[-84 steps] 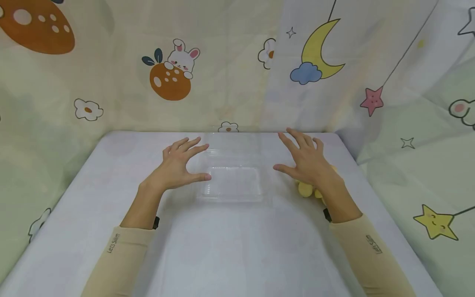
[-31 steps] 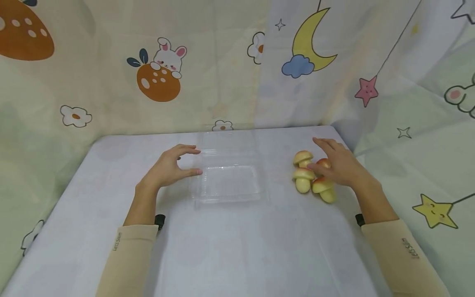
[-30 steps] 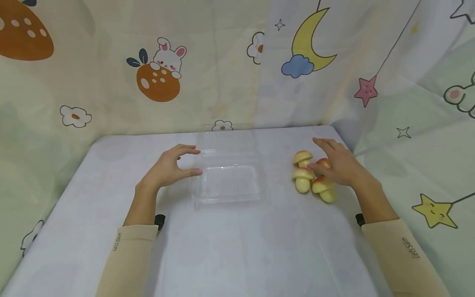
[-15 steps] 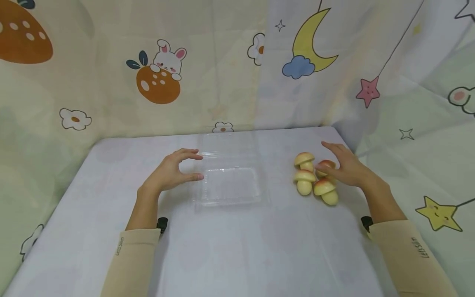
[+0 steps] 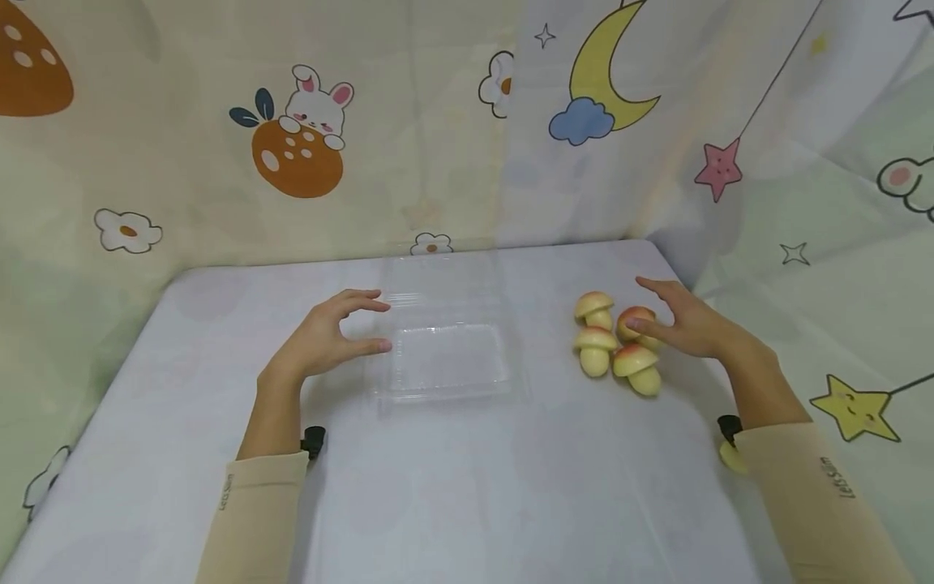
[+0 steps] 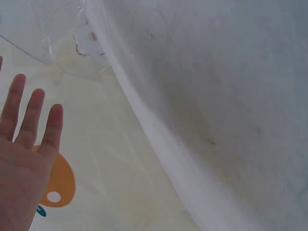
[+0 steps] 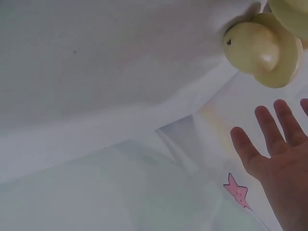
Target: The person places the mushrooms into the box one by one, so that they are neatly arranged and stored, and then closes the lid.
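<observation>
A clear plastic clamshell box [image 5: 451, 357] lies on the table with its lid [image 5: 443, 282] folded back. My left hand [image 5: 321, 339] is at the box's left side, fingers and thumb spread apart, holding nothing; whether the fingertips touch it, I cannot tell. Several yellow toy mushrooms with reddish caps, one a front mushroom [image 5: 638, 370], lie clustered right of the box. Beside them my right hand [image 5: 696, 323] is spread, its thumb in front of the back right mushroom [image 5: 633, 315]; contact is unclear. The right wrist view shows extended fingers [image 7: 269, 130] near a mushroom [image 7: 262, 48].
A pale yellow object [image 5: 732, 458] is partly hidden under the right wrist, beside a black wrist strap piece [image 5: 730, 427]. The white-covered table [image 5: 474, 495] ends against a printed cloth backdrop [image 5: 430, 178] behind and at the sides.
My right hand has moved right, from beside the box to the outer side of the mushrooms, uncovering them. The left hand's finger gap has narrowed. Box and mushrooms stay put; the view has shifted slightly.
</observation>
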Motion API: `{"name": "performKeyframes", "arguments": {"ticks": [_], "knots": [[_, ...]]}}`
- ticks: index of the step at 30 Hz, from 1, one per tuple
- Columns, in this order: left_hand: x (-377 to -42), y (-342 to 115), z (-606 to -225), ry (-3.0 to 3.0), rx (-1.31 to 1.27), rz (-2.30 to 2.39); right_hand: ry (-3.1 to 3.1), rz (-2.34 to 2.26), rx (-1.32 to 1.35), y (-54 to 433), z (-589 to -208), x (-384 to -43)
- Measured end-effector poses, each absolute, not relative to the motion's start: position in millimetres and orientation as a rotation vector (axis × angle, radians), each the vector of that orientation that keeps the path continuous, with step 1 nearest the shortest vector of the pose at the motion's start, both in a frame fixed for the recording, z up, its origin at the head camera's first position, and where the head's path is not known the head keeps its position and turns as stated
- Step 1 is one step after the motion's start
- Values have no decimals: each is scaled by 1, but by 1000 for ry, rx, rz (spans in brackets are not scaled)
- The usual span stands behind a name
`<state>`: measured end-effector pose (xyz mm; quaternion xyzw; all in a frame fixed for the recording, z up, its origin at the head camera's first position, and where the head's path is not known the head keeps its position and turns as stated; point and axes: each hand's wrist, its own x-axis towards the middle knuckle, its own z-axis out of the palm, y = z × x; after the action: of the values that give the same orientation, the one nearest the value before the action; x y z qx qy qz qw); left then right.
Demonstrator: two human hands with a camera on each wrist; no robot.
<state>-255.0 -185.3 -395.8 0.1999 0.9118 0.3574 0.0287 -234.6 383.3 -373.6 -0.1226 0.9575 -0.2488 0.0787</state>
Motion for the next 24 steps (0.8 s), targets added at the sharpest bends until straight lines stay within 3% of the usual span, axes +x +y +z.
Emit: {"name": "performKeyframes", "arguments": {"ticks": [24], "knots": [[-252,-192,-398,2777,620,1125,2848,-696,-245,403,-353,-213]]}}
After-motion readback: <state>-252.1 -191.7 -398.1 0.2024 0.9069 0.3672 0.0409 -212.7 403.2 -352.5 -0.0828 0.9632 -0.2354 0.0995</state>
